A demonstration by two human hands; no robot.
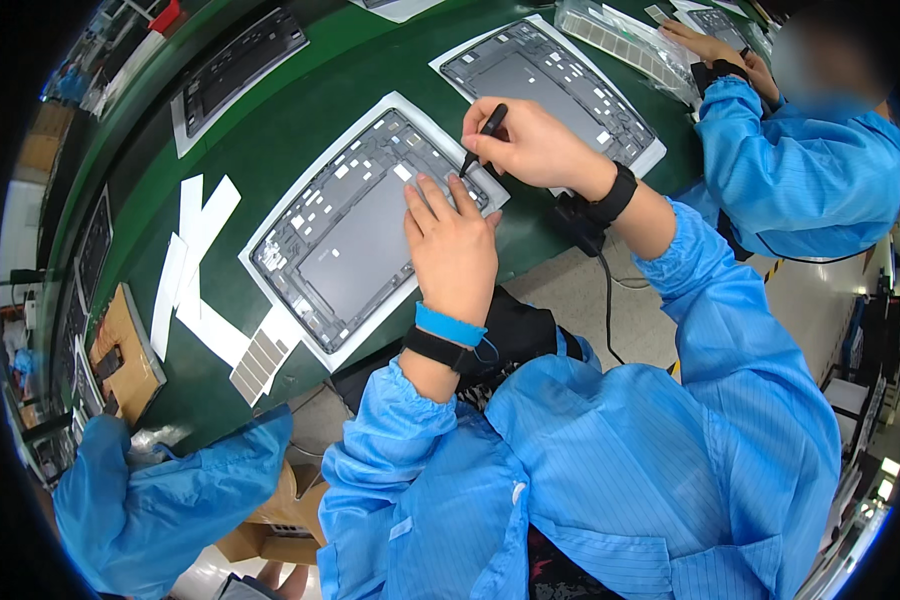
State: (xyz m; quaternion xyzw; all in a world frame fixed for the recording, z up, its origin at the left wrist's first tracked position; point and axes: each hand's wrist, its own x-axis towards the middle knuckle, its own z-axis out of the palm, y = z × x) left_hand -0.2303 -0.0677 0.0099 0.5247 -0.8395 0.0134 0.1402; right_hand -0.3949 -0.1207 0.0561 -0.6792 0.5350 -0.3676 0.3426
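A dark grey tablet housing (355, 235) lies in front of me on a white sheet (260, 262), its open inner side facing up. Small white patches dot its frame. My left hand (454, 245) rests on the housing's right part, fingers stretched out and holding nothing. Just beyond it, my right hand (530, 145) is closed around a slim black pen-like tool (492, 122). The tool slants down, its tip close to my left fingertips at the housing's right end. Whether the tip touches the housing I cannot tell.
The table (270, 160) is green. A second grey housing (560, 90) lies at the far right, a dark one (245, 65) at the far left. White strips (195, 250) and a sheet of grey pads (260, 365) lie left. Co-workers' blue sleeves (790, 170) flank me.
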